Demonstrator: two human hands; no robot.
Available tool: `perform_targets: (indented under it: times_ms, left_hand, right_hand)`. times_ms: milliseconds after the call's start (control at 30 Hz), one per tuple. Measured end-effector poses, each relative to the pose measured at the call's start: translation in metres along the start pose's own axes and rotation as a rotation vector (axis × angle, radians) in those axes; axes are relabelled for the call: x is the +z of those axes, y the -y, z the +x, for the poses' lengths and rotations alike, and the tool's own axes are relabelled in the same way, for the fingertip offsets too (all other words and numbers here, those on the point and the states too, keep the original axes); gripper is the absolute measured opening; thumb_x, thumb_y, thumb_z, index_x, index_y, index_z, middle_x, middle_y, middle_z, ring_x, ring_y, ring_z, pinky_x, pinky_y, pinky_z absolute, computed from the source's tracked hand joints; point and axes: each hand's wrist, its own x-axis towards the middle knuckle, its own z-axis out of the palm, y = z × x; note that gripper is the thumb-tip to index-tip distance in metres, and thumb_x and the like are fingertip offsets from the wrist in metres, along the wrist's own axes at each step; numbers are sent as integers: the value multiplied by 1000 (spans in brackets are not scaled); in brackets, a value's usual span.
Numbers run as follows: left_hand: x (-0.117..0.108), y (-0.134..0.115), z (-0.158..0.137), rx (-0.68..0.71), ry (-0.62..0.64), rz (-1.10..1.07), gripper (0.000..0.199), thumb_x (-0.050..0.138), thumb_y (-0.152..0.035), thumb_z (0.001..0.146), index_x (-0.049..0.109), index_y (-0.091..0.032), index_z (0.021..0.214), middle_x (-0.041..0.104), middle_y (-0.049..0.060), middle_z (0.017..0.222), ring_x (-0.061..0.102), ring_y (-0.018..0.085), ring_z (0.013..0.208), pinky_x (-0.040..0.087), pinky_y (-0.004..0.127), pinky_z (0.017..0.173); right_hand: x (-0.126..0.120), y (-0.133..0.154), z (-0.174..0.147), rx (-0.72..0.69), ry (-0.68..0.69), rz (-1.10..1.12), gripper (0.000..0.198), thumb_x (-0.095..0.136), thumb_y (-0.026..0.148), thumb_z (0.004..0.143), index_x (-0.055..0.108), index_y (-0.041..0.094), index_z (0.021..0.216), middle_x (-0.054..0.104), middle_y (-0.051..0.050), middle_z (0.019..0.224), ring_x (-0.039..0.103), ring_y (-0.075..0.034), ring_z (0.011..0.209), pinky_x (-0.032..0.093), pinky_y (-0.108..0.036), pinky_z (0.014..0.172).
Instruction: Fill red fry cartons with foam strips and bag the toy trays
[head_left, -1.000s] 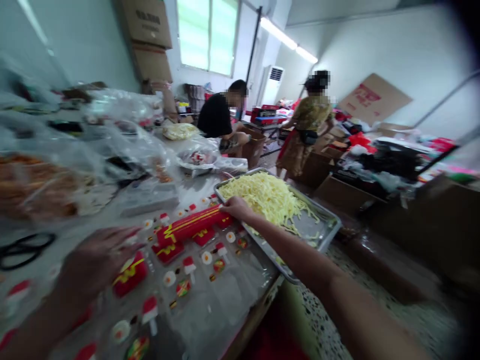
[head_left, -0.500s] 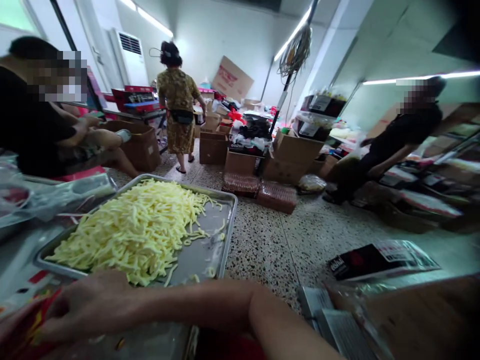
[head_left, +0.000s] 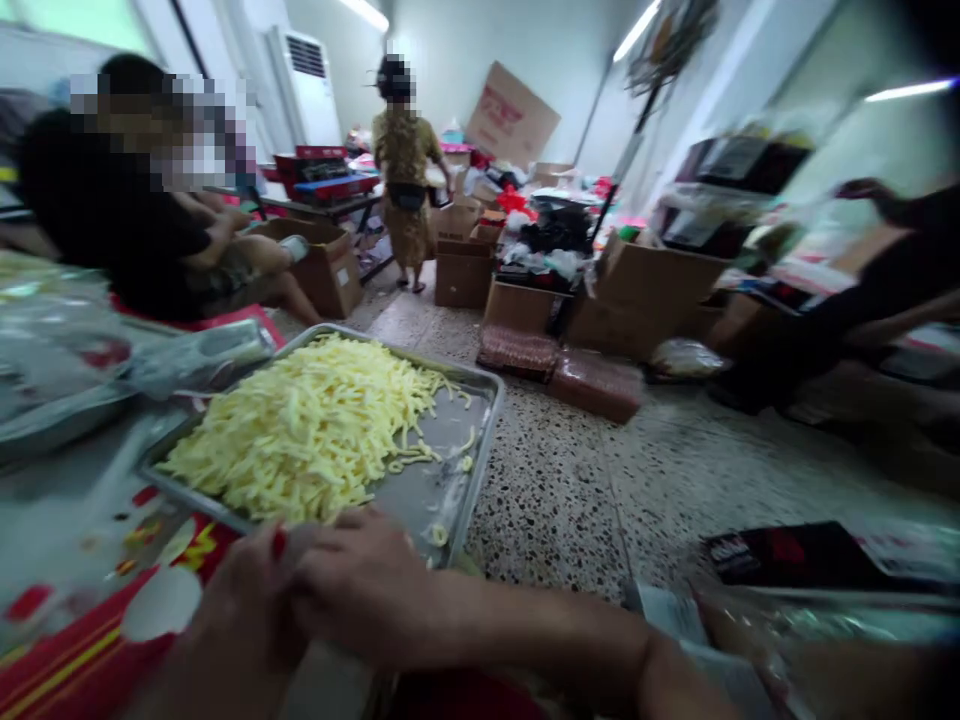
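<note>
Left hand: my left hand (head_left: pixel 244 595) meets the other just in front of the tray, fingers bent inward; blur hides whether they grip anything.
Right hand: my right hand (head_left: pixel 367 570) has its fingers curled against the left; I cannot tell whether they are closed on something.
Red patch: a small red patch (head_left: pixel 279 541) shows between my hands, too smeared to name; if it is what I'm working on, light fingertip pressure should serve best.
Red-and-yellow wrapper: the wrapper (head_left: pixel 75 650) lies at my lower left, beside my left forearm, a white disc (head_left: pixel 161 603) showing at its end; I'd best keep that elbow from pushing it.
Tray: the metal tray (head_left: pixel 486 440) sits just beyond my knuckles; working on my side of its rim seems wise.
Yellow strips: the strips (head_left: pixel 307 430) heap toward the tray's left, so low wrists could brush them.
</note>
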Motion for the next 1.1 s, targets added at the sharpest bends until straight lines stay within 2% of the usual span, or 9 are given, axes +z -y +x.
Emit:
perform_targets:
  times_ms: [100,167,233,367,533,633,700,900,1100]
  left_hand:
    - [1,-13,-5,-230,-23,-2,85,65,-53,71,25,-33,143,63,11,128,69,37,107,58,48,79]
    - [-7,-19,-4,-351,41,-32,76,72,-52,67,35,-30,130,70,8,114,73,34,94,58,42,71]
    - [-16,-28,-2,-399,82,-50,69,75,-47,66,39,-30,122,71,6,108,74,30,90,58,38,70]
    - [-13,-51,1,-249,90,-40,66,74,-34,69,41,-26,125,69,7,117,71,29,102,57,38,83]
    - [3,-59,-2,-122,118,-51,68,75,-30,71,39,-24,128,67,9,123,70,29,106,58,38,84]
    - [3,-55,0,-125,161,-77,69,76,-29,70,39,-24,128,67,9,122,70,28,105,57,38,84]
    - [1,-56,7,-107,199,-114,69,76,-28,70,39,-24,128,66,9,122,69,28,107,57,38,86]
    - [10,-78,43,-139,339,-216,64,78,-35,71,43,-23,124,66,8,117,67,28,107,54,39,88]
    - [25,-86,63,-230,419,-12,61,81,-37,68,48,-20,116,67,11,111,67,33,106,51,39,86]
  right_hand:
    - [-30,-39,-37,179,-1,198,34,77,42,83,73,30,114,76,-2,97,67,-17,88,48,-28,79]
    - [-55,-83,-53,413,-43,136,49,90,44,66,75,34,111,75,-1,91,67,-20,83,47,-30,76]
    - [-74,-126,-56,571,-20,95,38,88,44,68,78,29,102,74,-1,81,65,-18,70,45,-29,66]
    - [-78,-174,-31,422,6,-55,24,75,36,86,78,22,105,74,-4,84,64,-17,72,43,-28,68]
    - [-55,-190,14,168,308,-163,49,83,37,78,71,27,125,74,-4,94,65,-19,82,39,-27,69]
    - [-51,-198,32,109,469,-187,66,87,40,73,64,32,135,74,-3,93,64,-20,82,38,-27,67]
    - [-50,-202,39,103,523,-182,62,86,39,74,66,31,133,75,-2,90,64,-19,82,39,-27,68]
    - [-34,-201,34,212,422,-148,21,78,28,80,79,23,100,73,-3,84,61,-15,77,40,-24,70]
    - [-26,-189,12,294,338,-160,21,71,15,77,79,17,96,71,-6,89,60,-16,79,40,-24,69]
